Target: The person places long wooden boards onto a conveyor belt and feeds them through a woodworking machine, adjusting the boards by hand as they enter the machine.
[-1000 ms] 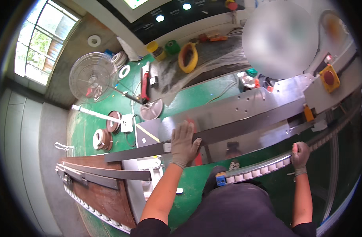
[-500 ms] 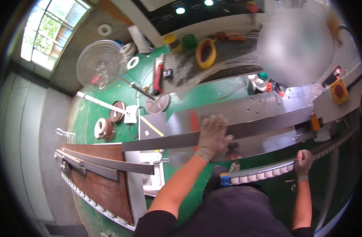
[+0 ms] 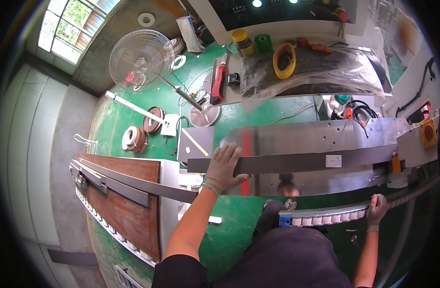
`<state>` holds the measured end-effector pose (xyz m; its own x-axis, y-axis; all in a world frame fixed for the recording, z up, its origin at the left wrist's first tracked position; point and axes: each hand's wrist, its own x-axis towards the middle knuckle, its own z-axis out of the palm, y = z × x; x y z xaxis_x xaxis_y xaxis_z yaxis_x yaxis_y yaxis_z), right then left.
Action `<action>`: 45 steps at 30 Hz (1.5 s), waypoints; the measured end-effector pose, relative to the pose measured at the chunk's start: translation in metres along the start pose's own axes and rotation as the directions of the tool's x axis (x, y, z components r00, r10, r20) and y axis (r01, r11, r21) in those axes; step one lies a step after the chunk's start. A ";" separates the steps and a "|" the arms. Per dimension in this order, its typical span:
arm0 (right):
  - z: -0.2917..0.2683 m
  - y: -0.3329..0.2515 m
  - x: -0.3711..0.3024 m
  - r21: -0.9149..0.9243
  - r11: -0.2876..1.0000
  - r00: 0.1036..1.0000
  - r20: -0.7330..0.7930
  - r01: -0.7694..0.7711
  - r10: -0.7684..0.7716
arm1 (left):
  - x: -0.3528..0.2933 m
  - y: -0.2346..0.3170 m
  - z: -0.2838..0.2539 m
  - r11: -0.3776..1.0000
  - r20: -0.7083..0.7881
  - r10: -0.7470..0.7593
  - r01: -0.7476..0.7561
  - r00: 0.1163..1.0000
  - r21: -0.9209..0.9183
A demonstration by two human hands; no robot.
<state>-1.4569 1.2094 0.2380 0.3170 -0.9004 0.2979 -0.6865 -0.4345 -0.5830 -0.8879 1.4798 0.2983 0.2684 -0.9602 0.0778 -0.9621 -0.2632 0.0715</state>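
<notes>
My left hand (image 3: 225,168), in a grey glove, lies with fingers stretched and thumb apart near the left end of a long dark grey strip (image 3: 287,163). The strip lies across a shiny metal table (image 3: 297,134) and carries a white label (image 3: 333,161). Its right end reaches a yellow-orange guide piece (image 3: 396,162) at the machine. My right hand (image 3: 377,211), also gloved, is closed at the edge of a rail with white rollers (image 3: 328,218) in front of my body; its fingertips are partly hidden.
More dark strips (image 3: 133,180) lie on a brown board (image 3: 119,211) at the left. A fan (image 3: 141,65) stands behind. A shelf holds yellow tape (image 3: 284,61), a red-handled cutter (image 3: 219,81) and plastic sheeting (image 3: 325,72). A red button on a yellow box (image 3: 428,133) is at the right.
The strip has slid right along the table. My left hand has moved left, nearer its end, and the label now shows. My right hand stays at the rail. The view has shifted slightly.
</notes>
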 end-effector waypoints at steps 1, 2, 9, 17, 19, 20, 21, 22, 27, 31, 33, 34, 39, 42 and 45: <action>-0.003 0.000 0.000 0.005 1.000 1.000 0.017 -0.007 0.007 | 0.004 0.009 0.003 1.000 -0.003 0.011 -0.011 1.000 -0.009; -0.004 0.002 -0.004 0.009 1.000 0.999 0.036 -0.013 0.013 | 0.007 0.017 0.006 1.000 -0.007 0.020 -0.020 1.000 -0.019; -0.008 0.007 -0.003 -0.018 1.000 0.998 0.059 -0.005 0.006 | 0.041 0.074 0.020 0.990 -0.083 0.058 -0.068 0.995 -0.122; -0.009 0.005 0.002 -0.072 0.997 0.995 0.100 -0.004 0.011 | 0.075 0.145 0.041 0.945 -0.194 0.165 -0.211 0.967 -0.252; -0.010 0.003 0.003 -0.085 0.996 0.994 0.113 0.000 0.010 | 0.084 0.162 0.044 0.924 -0.219 0.213 -0.269 0.952 -0.273; -0.008 -0.001 0.005 -0.070 0.997 0.995 0.095 -0.015 0.022 | 0.087 0.169 0.048 0.907 -0.212 0.253 -0.308 0.944 -0.287; -0.007 -0.001 0.006 -0.088 0.996 0.995 0.101 -0.008 0.017 | 0.091 0.175 0.050 0.887 -0.209 0.298 -0.351 0.931 -0.299; -0.006 0.000 0.006 -0.105 0.995 0.994 0.107 -0.002 0.013 | 0.094 0.180 0.052 0.865 -0.206 0.343 -0.393 0.917 -0.310; -0.009 -0.010 0.009 -0.115 0.993 0.993 0.121 0.009 0.005 | 0.080 0.158 0.039 0.902 -0.141 0.305 -0.333 0.942 -0.275; -0.009 -0.018 0.006 -0.067 0.998 0.998 0.069 0.007 -0.002 | 0.064 0.123 0.023 0.931 -0.074 0.260 -0.271 0.963 -0.245; -0.008 -0.023 0.009 -0.096 0.995 0.998 0.060 0.014 -0.008 | 0.074 0.121 0.035 0.963 -0.062 0.202 -0.210 0.977 -0.166; -0.008 -0.025 0.010 -0.090 0.996 0.998 0.056 0.024 -0.019 | 0.079 0.125 0.042 0.975 -0.058 0.170 -0.176 0.984 -0.133; -0.012 -0.034 0.012 -0.060 0.997 0.998 0.032 0.055 -0.053 | 0.111 0.172 0.031 0.995 -0.023 0.040 -0.042 0.999 -0.093; -0.012 -0.036 0.014 -0.037 0.997 0.997 0.028 0.071 -0.070 | 0.128 0.198 0.035 0.994 -0.008 0.086 -0.086 0.996 -0.066; -0.014 -0.039 0.019 -0.034 0.998 0.998 0.027 0.059 -0.058 | 0.147 0.224 0.041 0.987 0.018 0.143 -0.141 0.990 -0.078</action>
<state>-1.4333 1.2099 0.2766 0.3743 -0.8738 0.3105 -0.6887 -0.4861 -0.5380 -1.0657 1.2753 0.2849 0.1270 -0.9895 0.0695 -0.9837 -0.1167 0.1369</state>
